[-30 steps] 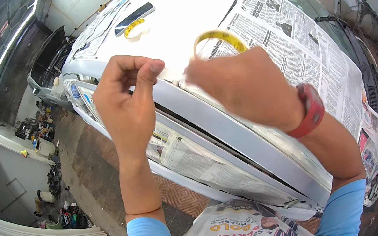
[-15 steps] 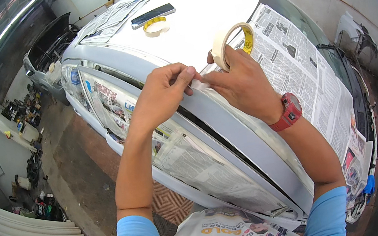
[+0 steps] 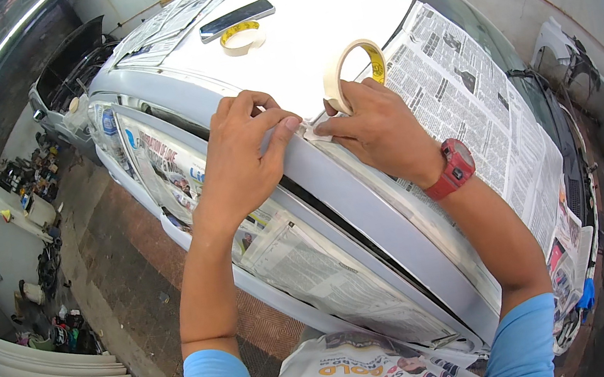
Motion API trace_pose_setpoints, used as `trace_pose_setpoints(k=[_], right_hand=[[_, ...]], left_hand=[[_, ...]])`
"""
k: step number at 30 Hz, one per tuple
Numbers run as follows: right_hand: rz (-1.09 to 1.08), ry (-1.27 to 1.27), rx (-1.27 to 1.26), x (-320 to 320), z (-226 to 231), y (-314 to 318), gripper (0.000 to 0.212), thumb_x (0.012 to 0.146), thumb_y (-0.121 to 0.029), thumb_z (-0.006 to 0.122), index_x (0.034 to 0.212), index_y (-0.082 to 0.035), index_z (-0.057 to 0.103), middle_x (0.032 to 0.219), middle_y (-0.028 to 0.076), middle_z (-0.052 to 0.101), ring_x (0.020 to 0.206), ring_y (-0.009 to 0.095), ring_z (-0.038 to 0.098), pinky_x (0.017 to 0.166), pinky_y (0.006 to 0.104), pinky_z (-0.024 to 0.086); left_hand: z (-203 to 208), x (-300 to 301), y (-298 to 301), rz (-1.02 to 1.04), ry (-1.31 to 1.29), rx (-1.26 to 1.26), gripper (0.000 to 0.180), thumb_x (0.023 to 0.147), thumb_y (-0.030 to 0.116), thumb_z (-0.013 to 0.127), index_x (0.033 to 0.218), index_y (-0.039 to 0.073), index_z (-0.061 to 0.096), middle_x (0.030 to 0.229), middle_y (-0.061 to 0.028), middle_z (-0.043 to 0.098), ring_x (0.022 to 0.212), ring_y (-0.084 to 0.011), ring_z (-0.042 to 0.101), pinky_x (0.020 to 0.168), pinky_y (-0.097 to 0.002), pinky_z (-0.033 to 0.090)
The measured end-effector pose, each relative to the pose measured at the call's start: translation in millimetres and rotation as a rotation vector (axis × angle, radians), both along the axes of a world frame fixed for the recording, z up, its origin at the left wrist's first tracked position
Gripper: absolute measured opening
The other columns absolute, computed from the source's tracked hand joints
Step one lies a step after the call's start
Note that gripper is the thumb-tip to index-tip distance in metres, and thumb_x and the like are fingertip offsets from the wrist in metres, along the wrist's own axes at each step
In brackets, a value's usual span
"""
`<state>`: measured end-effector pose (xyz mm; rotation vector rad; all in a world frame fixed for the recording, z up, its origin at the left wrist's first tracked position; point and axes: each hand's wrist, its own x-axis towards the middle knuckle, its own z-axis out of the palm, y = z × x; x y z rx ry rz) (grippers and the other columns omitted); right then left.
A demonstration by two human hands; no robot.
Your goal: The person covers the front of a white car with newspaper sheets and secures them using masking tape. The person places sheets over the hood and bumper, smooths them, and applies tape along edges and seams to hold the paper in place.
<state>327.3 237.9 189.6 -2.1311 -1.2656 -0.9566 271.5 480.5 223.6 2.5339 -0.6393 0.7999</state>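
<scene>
Left hand (image 3: 241,147): fingers curled, fingertips pressed down on a strip of tape (image 3: 316,135) at the roof edge of the silver car (image 3: 338,11).
Right hand (image 3: 379,130): closed around a roll of masking tape (image 3: 353,71), held upright just above the roof edge.
Strip: stretched between both hands, touching the car.
Newspaper (image 3: 477,108): spread over the windscreen; more sheets are taped over the side windows.
Second tape roll (image 3: 242,37): laid flat on the roof, beside a dark phone (image 3: 237,18).
Wrist: a red watch (image 3: 454,168) is worn on the right.

Both hands met on the silver car's roof edge (image 3: 366,202): the left hand (image 3: 242,154) pressed a tape strip (image 3: 316,134) while the right hand (image 3: 379,130) held a masking tape roll (image 3: 351,72) beside newspaper (image 3: 477,108).
</scene>
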Motion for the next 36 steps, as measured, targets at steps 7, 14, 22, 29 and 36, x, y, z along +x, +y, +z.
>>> trace_pose_setpoints(k=[7, 14, 22, 29, 36], right_hand=[[0.001, -0.058, -0.094, 5, 1, -1, 0.013, 0.090, -0.009, 0.075, 0.098, -0.014, 0.083, 0.098, 0.008, 0.061, 0.086, 0.028, 0.062, 0.078, 0.0404, 0.053], [0.013, -0.053, -0.148, 9, 8, -3, 0.016, 0.090, -0.007, 0.074, 0.100, -0.015, 0.084, 0.100, 0.008, 0.064, 0.090, 0.027, 0.065, 0.081, 0.0405, 0.053], [0.067, -0.001, -0.173, 13, 12, -6, 0.024, 0.083, -0.005, 0.084, 0.105, -0.015, 0.087, 0.101, 0.007, 0.065, 0.096, 0.028, 0.065, 0.087, 0.0423, 0.052], [0.056, 0.064, -0.214, 6, 22, -6, 0.011, 0.096, -0.011, 0.076, 0.101, -0.014, 0.086, 0.103, 0.008, 0.067, 0.099, 0.028, 0.070, 0.092, 0.0438, 0.054], [0.032, 0.094, -0.194, 4, 15, -9, 0.020, 0.088, -0.012, 0.085, 0.108, -0.014, 0.087, 0.100, 0.008, 0.066, 0.096, 0.028, 0.066, 0.088, 0.0435, 0.052]], left_hand=[[-5, -2, -3, 0.004, -0.018, 0.047, 0.037, 0.114, 0.034, 0.062, 0.110, 0.009, 0.089, 0.117, -0.0125, 0.067, 0.119, -0.0313, 0.057, 0.113, -0.0481, 0.043], [-6, -2, -9, 0.019, -0.074, 0.062, 0.046, 0.116, 0.039, 0.057, 0.108, 0.008, 0.089, 0.116, -0.0129, 0.067, 0.116, -0.0315, 0.057, 0.109, -0.0486, 0.043], [-8, 1, -9, 0.024, -0.029, 0.022, 0.049, 0.118, 0.036, 0.054, 0.104, 0.005, 0.089, 0.114, -0.0140, 0.067, 0.115, -0.0326, 0.057, 0.110, -0.0485, 0.041], [3, -4, -21, 0.076, 0.021, 0.033, 0.053, 0.120, 0.035, 0.049, 0.104, 0.002, 0.088, 0.114, -0.0148, 0.067, 0.115, -0.0327, 0.057, 0.110, -0.0489, 0.041], [0, -4, -19, 0.062, 0.018, 0.065, 0.053, 0.120, 0.034, 0.050, 0.104, 0.002, 0.088, 0.113, -0.0151, 0.067, 0.114, -0.0328, 0.057, 0.111, -0.0489, 0.041]])
